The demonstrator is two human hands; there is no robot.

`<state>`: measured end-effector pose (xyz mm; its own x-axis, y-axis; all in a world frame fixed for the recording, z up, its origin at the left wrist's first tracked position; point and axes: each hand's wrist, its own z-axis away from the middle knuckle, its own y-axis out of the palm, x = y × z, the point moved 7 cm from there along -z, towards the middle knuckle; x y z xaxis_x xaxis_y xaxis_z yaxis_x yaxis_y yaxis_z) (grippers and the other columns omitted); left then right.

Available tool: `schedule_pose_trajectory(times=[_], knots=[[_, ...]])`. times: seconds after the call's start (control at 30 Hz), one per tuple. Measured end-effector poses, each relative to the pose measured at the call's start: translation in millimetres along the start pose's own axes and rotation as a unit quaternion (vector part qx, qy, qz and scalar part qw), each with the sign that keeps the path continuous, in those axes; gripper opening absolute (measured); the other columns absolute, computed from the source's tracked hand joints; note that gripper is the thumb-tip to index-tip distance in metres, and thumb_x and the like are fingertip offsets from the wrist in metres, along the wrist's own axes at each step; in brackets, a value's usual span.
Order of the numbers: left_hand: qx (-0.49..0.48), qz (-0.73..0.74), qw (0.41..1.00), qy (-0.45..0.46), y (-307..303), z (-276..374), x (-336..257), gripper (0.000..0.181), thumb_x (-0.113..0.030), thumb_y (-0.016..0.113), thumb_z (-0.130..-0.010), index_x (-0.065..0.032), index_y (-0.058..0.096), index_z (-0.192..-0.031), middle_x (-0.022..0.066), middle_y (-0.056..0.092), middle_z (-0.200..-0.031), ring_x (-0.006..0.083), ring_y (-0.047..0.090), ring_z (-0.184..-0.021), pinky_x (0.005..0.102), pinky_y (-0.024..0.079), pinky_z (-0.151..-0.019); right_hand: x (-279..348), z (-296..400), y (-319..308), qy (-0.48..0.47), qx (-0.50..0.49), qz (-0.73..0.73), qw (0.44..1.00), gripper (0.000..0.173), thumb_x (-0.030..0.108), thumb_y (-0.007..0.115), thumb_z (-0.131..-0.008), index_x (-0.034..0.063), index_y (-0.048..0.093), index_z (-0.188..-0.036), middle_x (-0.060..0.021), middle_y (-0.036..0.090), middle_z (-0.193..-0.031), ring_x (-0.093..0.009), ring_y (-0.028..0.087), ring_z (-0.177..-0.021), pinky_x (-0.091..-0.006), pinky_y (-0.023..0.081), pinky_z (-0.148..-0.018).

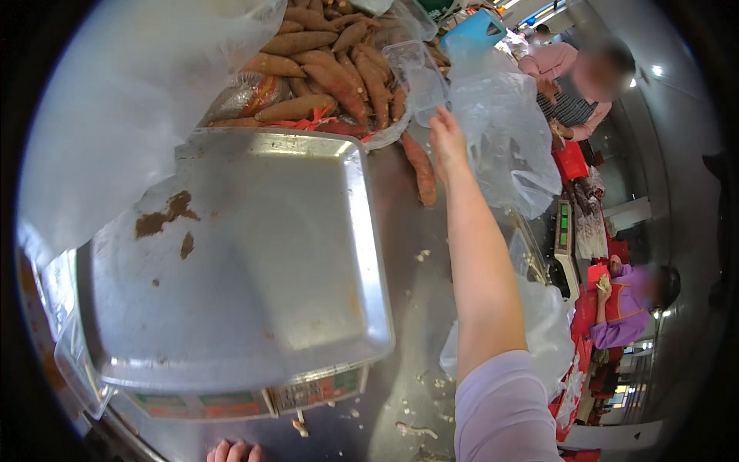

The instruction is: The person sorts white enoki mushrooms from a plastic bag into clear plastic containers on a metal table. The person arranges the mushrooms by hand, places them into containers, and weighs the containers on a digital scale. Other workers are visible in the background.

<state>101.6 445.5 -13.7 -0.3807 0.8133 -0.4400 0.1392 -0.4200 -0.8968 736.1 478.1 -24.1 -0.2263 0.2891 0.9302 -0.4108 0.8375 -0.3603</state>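
Note:
My right hand [449, 141] reaches forward over the counter. Its fingertips are at the near edge of a clear plastic container [417, 78]; whether they grip it, I cannot tell. The container lies against a heap of sweet potatoes [335, 63]. One loose sweet potato [420, 168] lies on the counter, just left of my right wrist. Only the fingertips of my left hand [234, 451] show at the bottom edge, below a weighing scale [199, 404]. The scale carries a wide stainless-steel pan [242, 242] with brown dirt patches on its left side.
Clear plastic bags [502, 127] lie right of my hand. A translucent plastic sheet [109, 115] covers the upper left. Scraps [417, 430] dot the metal counter [398, 300]. A blue plastic container [473, 29] stands behind. Two people [577, 86] work at the right, near another scale [566, 248].

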Motion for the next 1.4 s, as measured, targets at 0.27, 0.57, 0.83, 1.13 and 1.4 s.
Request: schedule_pose_trajectory(times=[0.27, 0.57, 0.83, 1.13, 1.4], knots=[[0.007, -0.007, 1.000, -0.008, 4.7, -1.9, 9.8, 0.049, -0.037, 0.064, -0.071, -0.0111, 0.057, -0.111, 0.0115, 0.050, -0.113, 0.0337, 0.046, -0.106, 0.0499, 0.035, -0.089, -15.8, -36.8, 19.2, 0.088, 0.041, 0.038, 0.995, 0.069, 0.037, 0.056, -0.085, 0.0137, 0.024, -0.141, -0.0134, 0.024, -0.145, -0.027, 0.020, -0.134, -0.0395, 0.015, -0.107], [0.010, 0.013, 1.000, -0.021, -2.4, -5.6, 2.2, 0.050, -0.032, 0.067, -0.069, -0.0103, 0.055, -0.113, 0.0121, 0.047, -0.117, 0.0338, 0.040, -0.114, 0.0495, 0.033, -0.093, 28.3, -14.8, 22.3, 0.101, 0.055, 0.029, 0.993, 0.060, 0.032, 0.060, -0.082, 0.0122, 0.039, -0.134, -0.0113, 0.025, -0.145, -0.025, 0.024, -0.132, -0.0401, 0.018, -0.106], [-0.008, 0.024, 1.000, -0.008, -4.1, -3.5, -0.4, 0.051, -0.030, 0.066, -0.069, -0.0093, 0.055, -0.114, 0.0126, 0.048, -0.118, 0.0342, 0.040, -0.114, 0.0490, 0.033, -0.093, 36.1, -33.6, 29.6, -0.105, 0.003, 0.314, 0.943, 0.052, 0.028, 0.057, -0.080, 0.0100, 0.046, -0.128, -0.0185, 0.036, -0.133, -0.036, 0.038, -0.121, -0.0415, 0.034, -0.099], [0.017, -0.001, 1.000, -0.014, 7.5, 5.3, 7.2, 0.045, -0.036, 0.067, -0.069, -0.0120, 0.060, -0.106, 0.0110, 0.050, -0.114, 0.0338, 0.044, -0.109, 0.0502, 0.035, -0.091, 21.1, -48.4, 60.4, -0.172, -0.111, 0.406, 0.891, 0.048, 0.027, 0.059, -0.079, 0.0178, 0.048, -0.125, -0.0161, 0.032, -0.138, -0.034, 0.037, -0.122, -0.0449, 0.036, -0.095], [-0.007, -0.024, 1.000, -0.002, 10.6, -5.3, 2.1, 0.048, -0.038, 0.068, -0.069, -0.0122, 0.059, -0.108, 0.0122, 0.050, -0.114, 0.0368, 0.044, -0.110, 0.0489, 0.036, -0.092, 37.4, -31.6, 49.4, -0.068, -0.095, 0.486, 0.866, 0.027, 0.026, 0.055, -0.079, 0.0047, 0.067, -0.092, -0.0178, 0.064, -0.093, -0.033, 0.062, -0.088, -0.0441, 0.048, -0.075]])
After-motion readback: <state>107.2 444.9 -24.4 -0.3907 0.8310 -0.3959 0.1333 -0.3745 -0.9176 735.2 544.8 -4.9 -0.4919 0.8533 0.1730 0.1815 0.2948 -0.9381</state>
